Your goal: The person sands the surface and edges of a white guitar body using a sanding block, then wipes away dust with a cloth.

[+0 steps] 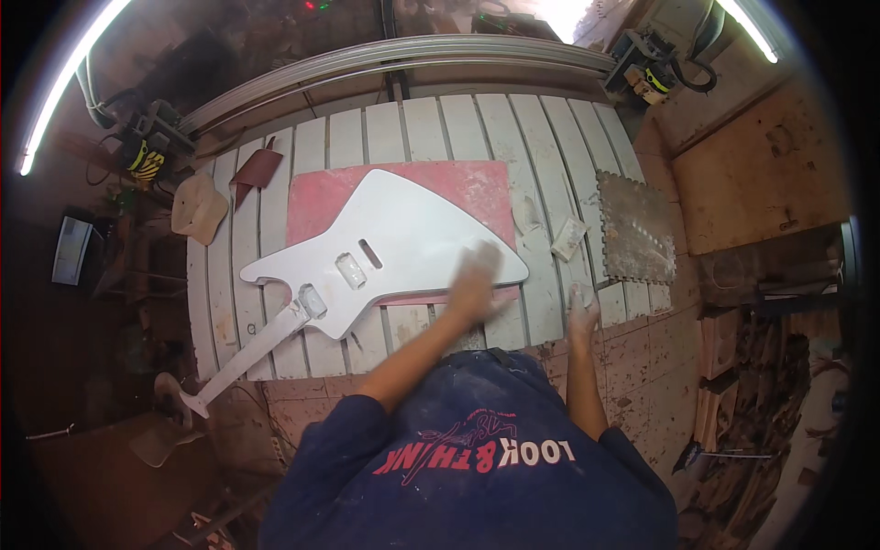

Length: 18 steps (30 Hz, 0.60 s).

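A white-coated electric guitar body with its neck point(403, 229) lies flat on a red sheet point(316, 197). The body is angular with cut-out pickup cavities, and the neck points to the near left past the table's edge. Over the body's right part is my left hand point(474, 284), smeared by motion. Its fingers, and anything under them, cannot be made out. My right hand point(582, 312), dusted white, rests at the near edge of the table, right of the body's tip. Its fingers look stretched out with nothing seen in them.
The slatted white table point(422, 124) holds a small pale block point(569, 238), a grey interlocking mat point(637, 229), a brown folded sheet point(257, 170) and a beige cap point(199, 209). A metal rail point(394, 60) spans the far side. Wooden pieces point(720, 376) stand at right.
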Available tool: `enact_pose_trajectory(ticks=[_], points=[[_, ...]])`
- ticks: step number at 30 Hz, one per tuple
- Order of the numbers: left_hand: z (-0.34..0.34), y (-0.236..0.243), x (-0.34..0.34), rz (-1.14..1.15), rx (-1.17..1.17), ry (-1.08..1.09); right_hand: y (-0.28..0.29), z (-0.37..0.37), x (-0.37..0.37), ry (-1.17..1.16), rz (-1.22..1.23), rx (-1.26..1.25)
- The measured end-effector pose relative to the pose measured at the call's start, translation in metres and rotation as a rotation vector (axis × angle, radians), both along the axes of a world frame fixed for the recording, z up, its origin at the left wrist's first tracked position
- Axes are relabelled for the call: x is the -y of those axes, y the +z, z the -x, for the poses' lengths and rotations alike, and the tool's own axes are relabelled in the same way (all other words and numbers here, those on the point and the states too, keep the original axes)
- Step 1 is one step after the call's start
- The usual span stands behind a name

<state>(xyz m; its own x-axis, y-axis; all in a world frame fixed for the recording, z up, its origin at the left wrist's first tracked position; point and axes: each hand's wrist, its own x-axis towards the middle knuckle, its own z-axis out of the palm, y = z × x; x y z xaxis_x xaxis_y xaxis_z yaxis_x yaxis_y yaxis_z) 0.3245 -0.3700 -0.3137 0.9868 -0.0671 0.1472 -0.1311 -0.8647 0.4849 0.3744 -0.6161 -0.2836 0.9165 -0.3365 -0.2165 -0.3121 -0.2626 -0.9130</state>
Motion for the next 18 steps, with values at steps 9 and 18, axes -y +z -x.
enact_pose_trajectory(ticks=[9, 18], points=[[-0.004, 0.033, 0.003, 1.055, -0.647, 0.093, -0.005, 0.024, -0.068, 0.46, 0.364, 0.448], [0.049, 0.027, -0.008, 1.26, -0.446, 0.27, 0.006, 0.048, -0.102, 0.959, 0.055, 0.226]])
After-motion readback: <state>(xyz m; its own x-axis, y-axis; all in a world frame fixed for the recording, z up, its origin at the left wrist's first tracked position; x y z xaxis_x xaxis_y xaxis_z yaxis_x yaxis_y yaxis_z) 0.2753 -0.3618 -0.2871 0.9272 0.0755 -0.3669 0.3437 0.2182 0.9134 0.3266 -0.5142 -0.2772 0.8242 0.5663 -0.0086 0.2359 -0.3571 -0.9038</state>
